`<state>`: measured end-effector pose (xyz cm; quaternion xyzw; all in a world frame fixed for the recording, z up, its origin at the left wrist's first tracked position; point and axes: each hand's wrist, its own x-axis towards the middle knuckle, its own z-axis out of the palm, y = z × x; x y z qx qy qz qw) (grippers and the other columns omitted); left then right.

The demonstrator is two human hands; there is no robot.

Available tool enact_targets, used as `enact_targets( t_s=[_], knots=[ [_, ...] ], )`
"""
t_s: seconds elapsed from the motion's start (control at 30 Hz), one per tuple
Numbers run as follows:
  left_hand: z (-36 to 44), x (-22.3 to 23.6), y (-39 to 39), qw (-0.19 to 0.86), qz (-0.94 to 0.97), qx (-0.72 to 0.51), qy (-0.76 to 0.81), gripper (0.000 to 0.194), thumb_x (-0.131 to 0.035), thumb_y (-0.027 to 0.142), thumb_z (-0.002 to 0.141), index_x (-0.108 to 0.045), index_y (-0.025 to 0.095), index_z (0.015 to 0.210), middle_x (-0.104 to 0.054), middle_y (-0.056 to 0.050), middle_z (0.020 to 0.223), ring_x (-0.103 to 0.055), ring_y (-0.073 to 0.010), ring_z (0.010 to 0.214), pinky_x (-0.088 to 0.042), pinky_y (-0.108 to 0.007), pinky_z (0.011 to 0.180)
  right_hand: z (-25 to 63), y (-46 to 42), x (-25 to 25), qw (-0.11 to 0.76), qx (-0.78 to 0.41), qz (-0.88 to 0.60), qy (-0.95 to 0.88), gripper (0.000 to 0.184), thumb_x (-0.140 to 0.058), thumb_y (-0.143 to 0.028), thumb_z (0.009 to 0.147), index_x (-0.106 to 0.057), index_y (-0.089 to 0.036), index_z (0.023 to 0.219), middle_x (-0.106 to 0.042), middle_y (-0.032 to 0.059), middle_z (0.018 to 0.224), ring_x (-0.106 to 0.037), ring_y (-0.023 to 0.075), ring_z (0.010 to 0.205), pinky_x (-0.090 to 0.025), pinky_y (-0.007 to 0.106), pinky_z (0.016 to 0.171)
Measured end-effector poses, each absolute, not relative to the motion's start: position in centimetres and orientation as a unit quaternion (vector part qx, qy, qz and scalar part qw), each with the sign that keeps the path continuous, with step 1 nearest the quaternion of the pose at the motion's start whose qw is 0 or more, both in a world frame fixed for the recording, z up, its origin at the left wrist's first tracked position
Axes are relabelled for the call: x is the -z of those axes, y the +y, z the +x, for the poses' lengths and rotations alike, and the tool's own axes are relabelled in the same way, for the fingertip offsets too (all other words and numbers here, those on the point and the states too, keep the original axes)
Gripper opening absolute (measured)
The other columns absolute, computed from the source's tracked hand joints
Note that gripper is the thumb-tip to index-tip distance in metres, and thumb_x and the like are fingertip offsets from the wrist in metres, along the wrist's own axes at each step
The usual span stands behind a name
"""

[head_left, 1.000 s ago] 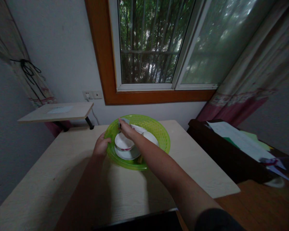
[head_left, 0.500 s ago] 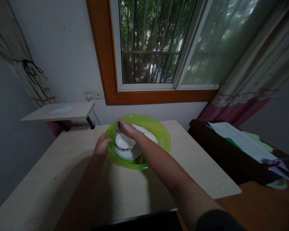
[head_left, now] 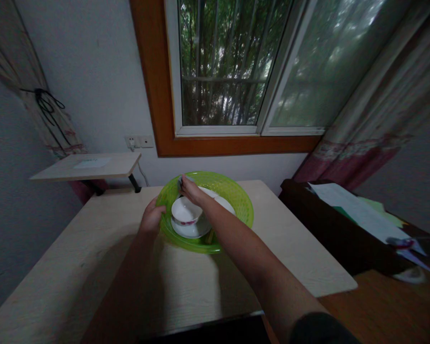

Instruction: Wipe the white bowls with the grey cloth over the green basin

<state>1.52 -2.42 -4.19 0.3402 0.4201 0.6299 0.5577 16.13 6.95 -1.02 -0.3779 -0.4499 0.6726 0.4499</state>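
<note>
A round green plastic basket (head_left: 244,206) sits on the pale wooden table. My left hand (head_left: 152,216) grips its left rim, thumb on top and fingers underneath. Inside, a white bowl (head_left: 185,210) with a red pattern rests on a white plate (head_left: 189,231). More white dishes (head_left: 225,203) lie to the right, partly behind my right forearm. Chopsticks (head_left: 209,236) show near the front wall. Over the back left of the basket, my right hand (head_left: 190,189) is closed on a small grey cloth-like thing (head_left: 179,184), mostly hidden by the fingers.
The table (head_left: 107,267) stands against the wall under a window (head_left: 232,67). A small raised shelf (head_left: 118,165) with a paper on it is at the back left. To the right, a dark cabinet (head_left: 329,224) bears papers (head_left: 358,210).
My right hand has shifted slightly right with the grey thing, along the back left inside of the basket. My left hand keeps its hold on the rim.
</note>
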Motion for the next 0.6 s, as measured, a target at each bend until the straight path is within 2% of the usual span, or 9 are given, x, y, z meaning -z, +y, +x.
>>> enact_targets(
  t_s=[0.13,0.3,0.5,0.6],
  knots=[
    [1.34,4.60,-2.14,0.552,0.356,-0.620,0.429,0.061,-0.063,0.007,0.053,-0.072,0.014,0.114,-0.078,-0.005,0.086,-0.070,-0.0214,0.068,-0.053,-0.029,0.059,16.43,6.25,0.59,0.410,-0.697,-0.377,-0.451,0.050,-0.037,-0.050,0.112,-0.056,-0.018,0.146,-0.059,0.0135,0.154,-0.060,0.0178,0.138,-0.049,0.035,0.115],
    [1.27,4.77,-1.96,0.544,0.365,-0.615,0.439,0.052,-0.064,0.009,0.057,-0.070,0.016,0.108,-0.075,-0.002,0.083,-0.068,-0.0193,0.066,-0.052,-0.027,0.058,16.98,6.06,0.38,0.369,-0.717,-0.386,-0.447,0.061,-0.029,-0.055,0.112,-0.052,-0.014,0.150,-0.063,0.0200,0.145,-0.068,0.0215,0.125,-0.055,0.040,0.109],
    [1.09,4.93,-1.97,0.542,0.373,-0.617,0.431,0.053,-0.065,0.009,0.056,-0.072,0.016,0.108,-0.077,-0.004,0.086,-0.070,-0.0206,0.071,-0.053,-0.028,0.062,16.59,6.08,0.32,0.393,-0.697,-0.378,-0.465,0.051,-0.032,-0.050,0.113,-0.059,-0.019,0.144,-0.066,0.0127,0.145,-0.062,0.0182,0.134,-0.047,0.035,0.116],
    [1.06,4.90,-2.04,0.551,0.376,-0.617,0.418,0.057,-0.063,0.008,0.053,-0.072,0.014,0.109,-0.077,-0.004,0.085,-0.070,-0.0209,0.070,-0.054,-0.028,0.062,16.27,6.44,0.55,0.402,-0.684,-0.376,-0.479,0.052,-0.024,-0.043,0.115,-0.066,-0.019,0.136,-0.073,0.0096,0.133,-0.066,0.0172,0.125,-0.047,0.034,0.115]
  ],
)
